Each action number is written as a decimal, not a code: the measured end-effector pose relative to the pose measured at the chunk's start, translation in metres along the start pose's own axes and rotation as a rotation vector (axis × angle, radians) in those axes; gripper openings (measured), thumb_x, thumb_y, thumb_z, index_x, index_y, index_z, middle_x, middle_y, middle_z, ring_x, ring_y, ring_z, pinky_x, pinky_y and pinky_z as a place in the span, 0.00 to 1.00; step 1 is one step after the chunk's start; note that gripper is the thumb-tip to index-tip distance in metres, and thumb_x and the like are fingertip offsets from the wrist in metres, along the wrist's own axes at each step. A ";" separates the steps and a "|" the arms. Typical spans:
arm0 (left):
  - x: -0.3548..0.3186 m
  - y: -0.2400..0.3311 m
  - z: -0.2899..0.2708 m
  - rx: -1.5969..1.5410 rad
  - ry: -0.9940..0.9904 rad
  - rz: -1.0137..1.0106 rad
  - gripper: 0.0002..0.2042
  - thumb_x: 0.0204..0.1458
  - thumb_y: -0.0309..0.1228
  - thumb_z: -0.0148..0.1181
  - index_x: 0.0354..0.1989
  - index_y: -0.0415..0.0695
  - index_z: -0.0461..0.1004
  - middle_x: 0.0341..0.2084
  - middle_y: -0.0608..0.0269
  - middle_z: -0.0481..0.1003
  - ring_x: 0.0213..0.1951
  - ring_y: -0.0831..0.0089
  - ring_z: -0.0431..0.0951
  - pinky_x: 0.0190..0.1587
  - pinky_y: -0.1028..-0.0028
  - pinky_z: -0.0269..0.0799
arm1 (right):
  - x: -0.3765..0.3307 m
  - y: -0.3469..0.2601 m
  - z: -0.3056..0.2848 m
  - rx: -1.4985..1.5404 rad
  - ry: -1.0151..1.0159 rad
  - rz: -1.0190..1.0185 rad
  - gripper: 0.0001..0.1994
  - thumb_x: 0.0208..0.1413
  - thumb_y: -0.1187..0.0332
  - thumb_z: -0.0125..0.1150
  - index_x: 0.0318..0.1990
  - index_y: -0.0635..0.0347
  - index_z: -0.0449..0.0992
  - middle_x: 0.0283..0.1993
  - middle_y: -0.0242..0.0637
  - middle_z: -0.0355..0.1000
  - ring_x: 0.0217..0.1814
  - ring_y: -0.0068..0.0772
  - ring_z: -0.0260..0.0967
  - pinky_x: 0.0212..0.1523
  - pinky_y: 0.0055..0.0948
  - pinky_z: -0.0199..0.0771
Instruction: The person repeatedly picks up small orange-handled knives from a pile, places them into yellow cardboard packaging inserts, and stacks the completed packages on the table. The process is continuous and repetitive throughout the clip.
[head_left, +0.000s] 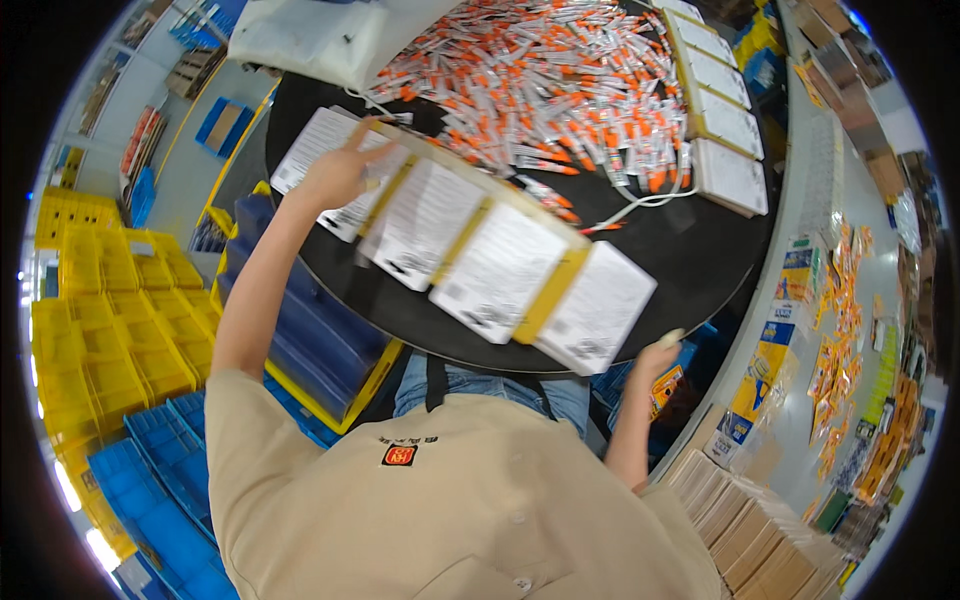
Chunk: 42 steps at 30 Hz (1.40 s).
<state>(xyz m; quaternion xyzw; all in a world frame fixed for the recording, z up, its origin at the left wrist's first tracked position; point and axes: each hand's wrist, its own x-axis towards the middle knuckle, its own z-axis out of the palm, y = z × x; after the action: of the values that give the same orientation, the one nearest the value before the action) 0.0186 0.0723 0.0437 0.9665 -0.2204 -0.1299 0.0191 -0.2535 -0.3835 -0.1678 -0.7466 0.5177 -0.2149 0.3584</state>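
A long yellow holder [460,240] lies slanted across the near side of the round black table [420,315], with several stacks of white printed cards [505,270] set in its slots. My left hand [345,178] is over the holder's left end, its fingers spread and stretched toward the far edge, touching the holder or the cards there. At the table's near right rim is my right hand [657,357], fingers curled together. A pale tip shows at those fingers; whether it is a finger cover or a held piece is too small to tell.
Small white tubes with orange caps [560,80] are heaped on the table's far side. A second card holder [715,110] stands at the far right, a white cable [640,205] near it. Yellow crates [120,320] and blue crates [160,480] are at left; a grey bench [800,370] runs along the right.
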 end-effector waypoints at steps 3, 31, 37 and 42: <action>0.003 0.020 -0.007 -0.454 0.567 0.078 0.19 0.53 0.34 0.59 0.54 0.51 0.72 0.56 0.54 0.68 0.43 0.62 0.77 0.43 0.69 0.71 | -0.098 -0.026 -0.040 0.178 -0.652 0.364 0.25 0.65 0.51 0.39 0.37 0.69 0.70 0.24 0.46 0.73 0.22 0.39 0.73 0.23 0.30 0.73; -0.065 0.127 0.039 0.109 -0.166 0.105 0.43 0.32 0.29 0.70 0.61 0.36 0.56 0.61 0.28 0.50 0.31 0.52 0.79 0.30 0.65 0.77 | -0.106 -0.041 -0.004 0.116 -0.149 0.076 0.32 0.63 0.55 0.45 0.61 0.81 0.51 0.61 0.69 0.53 0.63 0.61 0.54 0.64 0.40 0.51; -0.062 0.085 0.046 -0.031 -0.141 0.268 0.36 0.35 0.25 0.67 0.59 0.45 0.63 0.62 0.36 0.52 0.35 0.51 0.79 0.36 0.64 0.77 | -0.034 -0.128 -0.046 -0.472 -0.344 -1.090 0.32 0.53 0.63 0.59 0.65 0.54 0.58 0.70 0.51 0.46 0.74 0.50 0.40 0.70 0.55 0.31; -0.067 0.071 0.049 -0.137 -0.082 0.350 0.28 0.37 0.24 0.61 0.53 0.47 0.70 0.61 0.32 0.53 0.34 0.48 0.79 0.36 0.63 0.77 | -0.039 -0.183 -0.045 -0.034 -0.542 -0.891 0.16 0.59 0.73 0.51 0.55 0.55 0.72 0.51 0.48 0.73 0.54 0.49 0.70 0.55 0.36 0.69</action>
<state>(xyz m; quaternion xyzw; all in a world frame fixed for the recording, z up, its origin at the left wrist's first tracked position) -0.0822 0.0381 0.0189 0.9038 -0.3762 -0.1788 0.0982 -0.1856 -0.3237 0.0023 -0.9290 0.0418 -0.1370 0.3412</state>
